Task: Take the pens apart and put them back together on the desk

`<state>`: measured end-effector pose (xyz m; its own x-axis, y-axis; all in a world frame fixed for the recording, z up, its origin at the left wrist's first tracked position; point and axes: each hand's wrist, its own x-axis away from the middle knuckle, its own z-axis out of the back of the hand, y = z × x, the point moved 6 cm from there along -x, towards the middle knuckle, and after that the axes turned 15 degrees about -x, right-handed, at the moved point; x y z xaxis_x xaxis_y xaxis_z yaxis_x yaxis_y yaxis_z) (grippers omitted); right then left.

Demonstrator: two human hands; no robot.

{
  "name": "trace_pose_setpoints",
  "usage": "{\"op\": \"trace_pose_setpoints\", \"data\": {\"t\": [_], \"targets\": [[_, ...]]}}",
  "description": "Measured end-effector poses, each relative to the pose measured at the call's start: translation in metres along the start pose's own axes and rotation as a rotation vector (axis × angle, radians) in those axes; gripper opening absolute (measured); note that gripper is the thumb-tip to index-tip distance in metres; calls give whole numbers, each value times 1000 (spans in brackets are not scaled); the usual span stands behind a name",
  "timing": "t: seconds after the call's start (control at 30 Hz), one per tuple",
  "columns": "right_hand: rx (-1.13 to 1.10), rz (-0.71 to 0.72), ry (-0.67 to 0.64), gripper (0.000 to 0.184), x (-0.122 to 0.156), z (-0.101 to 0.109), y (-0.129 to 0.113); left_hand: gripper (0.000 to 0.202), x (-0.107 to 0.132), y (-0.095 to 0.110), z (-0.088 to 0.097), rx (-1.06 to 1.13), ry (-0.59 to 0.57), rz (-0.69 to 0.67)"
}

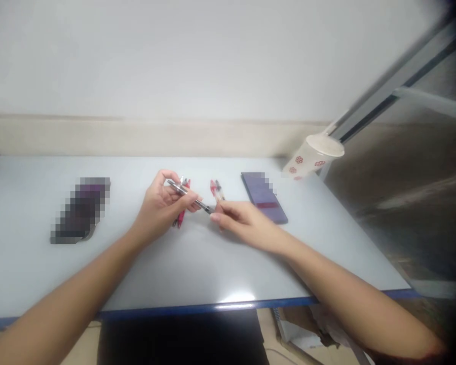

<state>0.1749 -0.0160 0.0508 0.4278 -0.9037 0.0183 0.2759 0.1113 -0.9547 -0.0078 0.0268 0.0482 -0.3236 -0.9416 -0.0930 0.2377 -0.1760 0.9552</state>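
Observation:
A dark pen point(190, 194) with a clear, silvery barrel is held slantwise above the table between my two hands. My left hand point(166, 198) is closed round its upper part, thumb along the barrel. At the lower right end, my right hand point(235, 219) pinches the dark tip between thumb and fingers. Under my left hand lie some pens, among them a red pen point(181, 217), partly hidden. Beyond my right hand rest a red-ended pen point(213, 187) and a black-ended pen point(219, 188) side by side, their near ends covered by the hand.
On the left of the white table point(167, 274) lies a dark, pixelated object point(79, 213). A blue-purple notebook or phone-like slab point(268, 200) is right of my hands. A white cup point(313, 157) with red flower marks stands at the back right, beside a metal-framed panel point(395, 96).

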Motion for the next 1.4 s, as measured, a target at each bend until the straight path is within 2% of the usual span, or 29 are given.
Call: {"op": "trace_pose_setpoints", "data": {"t": [0.1,0.17,0.23,0.3,0.37,0.43,0.5,0.6,0.67,0.8,0.9,1.03,1.13,1.3,1.4], "targets": [[-167,17,65,50,0,-1,2,32,4,0,0,-203,33,-57],[-246,28,121,57,0,6,3,24,5,4,2,-378,98,-163],[-302,-11,101,63,-1,10,5,16,7,11,4,-545,139,-305],[-356,-101,36,67,-1,9,10,14,8,15,0,-691,89,-424],[-375,-191,-10,69,1,7,15,22,7,16,-5,-807,-33,-480],[-305,-204,-18,70,1,8,18,32,7,12,-9,-886,-159,-450],[-147,-94,-31,63,-1,11,14,38,6,7,-11,-919,-254,-374],[118,179,7,33,1,18,-2,43,6,2,-11,-894,-332,-280],[222,243,54,19,3,23,-7,44,5,0,-12,-869,-337,-255],[272,175,36,29,2,22,-3,41,5,-4,-13,-899,-319,-252],[238,196,71,17,2,22,-2,39,5,-3,-12,-943,-299,-258],[224,183,52,16,1,19,2,39,5,2,-12,-950,-296,-269],[222,222,94,10,1,22,0,39,5,3,-13,-952,-305,-267],[203,185,51,14,0,21,2,40,5,-1,-13,-954,-307,-256],[192,201,85,16,0,23,-1,41,6,-2,-12,-949,-307,-249]]}}
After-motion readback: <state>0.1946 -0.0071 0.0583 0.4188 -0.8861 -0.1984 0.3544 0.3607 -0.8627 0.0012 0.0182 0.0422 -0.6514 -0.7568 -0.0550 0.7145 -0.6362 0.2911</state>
